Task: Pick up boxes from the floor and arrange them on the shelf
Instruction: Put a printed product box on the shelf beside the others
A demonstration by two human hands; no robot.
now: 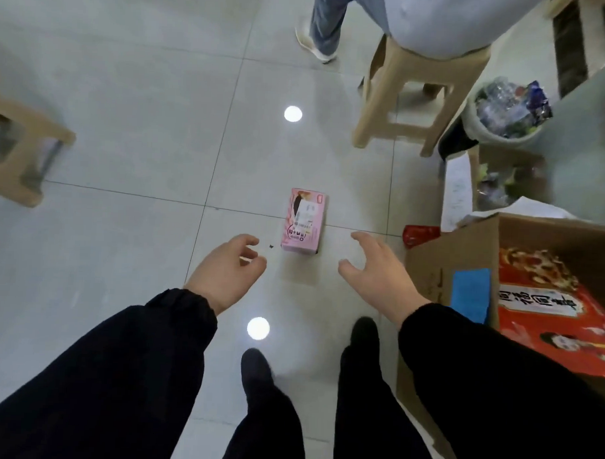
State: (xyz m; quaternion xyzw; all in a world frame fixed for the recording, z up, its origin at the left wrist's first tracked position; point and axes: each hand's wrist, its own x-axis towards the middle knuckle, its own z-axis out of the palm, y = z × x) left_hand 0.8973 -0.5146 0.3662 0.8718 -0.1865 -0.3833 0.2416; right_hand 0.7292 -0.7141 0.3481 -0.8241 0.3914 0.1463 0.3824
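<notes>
Pink box [303, 221] laid flat on the tiled floor [125, 154], "2+" legible on its label, left hand [226, 272] loosely curled and empty, right hand [378, 270] spread wide, empty, both held near the box, untouched, red printed carton [545, 306] seen inside cardboard box [430, 268].

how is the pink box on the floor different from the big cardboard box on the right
The pink box is small, closed and lies flat on bare tile between the left hand and right hand; the cardboard box is far larger, open-topped and holds a red package. The pink box is glossy and printed; the cardboard box is plain brown with a blue patch. Both sit on the floor, untouched.
</notes>
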